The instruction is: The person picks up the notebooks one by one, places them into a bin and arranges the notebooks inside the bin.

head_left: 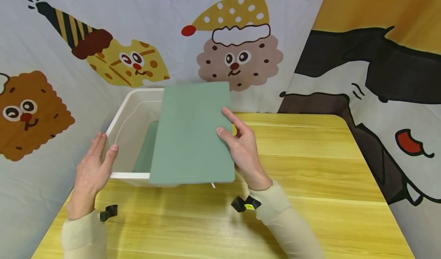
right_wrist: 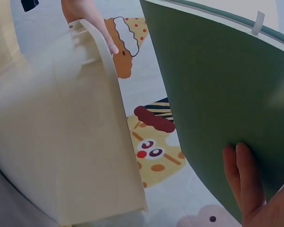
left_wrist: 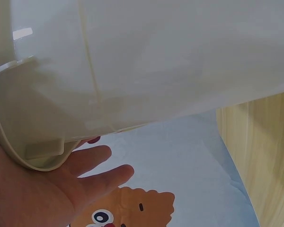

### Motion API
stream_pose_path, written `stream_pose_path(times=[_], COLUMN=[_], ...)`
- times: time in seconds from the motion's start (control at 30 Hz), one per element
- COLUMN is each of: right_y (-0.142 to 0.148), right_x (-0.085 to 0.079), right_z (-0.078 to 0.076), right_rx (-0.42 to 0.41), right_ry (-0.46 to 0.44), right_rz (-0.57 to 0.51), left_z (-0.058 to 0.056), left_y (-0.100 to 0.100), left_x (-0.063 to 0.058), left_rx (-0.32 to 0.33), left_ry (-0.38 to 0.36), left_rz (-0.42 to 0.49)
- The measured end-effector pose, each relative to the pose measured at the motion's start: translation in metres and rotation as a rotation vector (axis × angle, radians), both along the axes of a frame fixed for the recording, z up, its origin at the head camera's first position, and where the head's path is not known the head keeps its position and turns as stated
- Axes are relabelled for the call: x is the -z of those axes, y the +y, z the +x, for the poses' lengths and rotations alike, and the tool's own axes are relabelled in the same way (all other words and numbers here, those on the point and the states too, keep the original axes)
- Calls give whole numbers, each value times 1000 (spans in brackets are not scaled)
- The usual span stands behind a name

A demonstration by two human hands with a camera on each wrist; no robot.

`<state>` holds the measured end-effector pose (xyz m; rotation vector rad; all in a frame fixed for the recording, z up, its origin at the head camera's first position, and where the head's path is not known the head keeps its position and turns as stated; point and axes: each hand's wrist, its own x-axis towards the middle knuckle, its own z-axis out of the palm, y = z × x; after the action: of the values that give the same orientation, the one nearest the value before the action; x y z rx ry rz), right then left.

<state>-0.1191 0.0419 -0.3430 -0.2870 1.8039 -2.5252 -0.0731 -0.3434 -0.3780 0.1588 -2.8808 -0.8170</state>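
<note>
right hand (head_left: 244, 150) pinching smooth rectangular green notebook (head_left: 193, 136), left hand (head_left: 90, 171) spread against glossy plastic bin (head_left: 129, 129)

This looks like a small cloth-draped corner or booth, though whether it lies within a home, an office or a studio cannot be told. Wrinkled hangings (head_left: 144, 6) printed with cartoons rise around the table: a brown biscuit (head_left: 38, 134) at nine o'clock, a cheese wedge (head_left: 110, 65) in a striped party hat (head_left: 67, 25) at ten, a pinkish biscuit (head_left: 237, 77) just past twelve, and a large black-and-white figure (head_left: 410, 71) between two and three. The wood-grain tabletop (head_left: 320, 167) reaches down to six o'clock, its far edge close to the cloth.
</note>
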Motion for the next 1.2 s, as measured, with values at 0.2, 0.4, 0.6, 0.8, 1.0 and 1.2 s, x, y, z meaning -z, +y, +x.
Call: stream_pose_path(times=[0.2, 0.4, 0.6, 0.8, 1.0, 1.2], right_y=[-13, -24, -35, -47, -58, -66], right_x=[-3, -5, -6, -9, -10, -10], right_z=[-3, -6, -11, -19, -26, -32], right_rx=[33, 48, 38, 47, 41, 42], right_ry=[38, 27, 29, 30, 21, -3], right_rz=[34, 35, 23, 35, 50, 141], left_z=[1, 2, 3, 3, 3, 3], left_y=[0, -2, -4, -6, -7, -6], left_x=[1, 1, 1, 1, 0, -1], left_rx=[0, 12, 16, 31, 37, 38], left_ry=[9, 13, 18, 30, 32, 34], left_rz=[0, 1, 31, 50, 63, 66])
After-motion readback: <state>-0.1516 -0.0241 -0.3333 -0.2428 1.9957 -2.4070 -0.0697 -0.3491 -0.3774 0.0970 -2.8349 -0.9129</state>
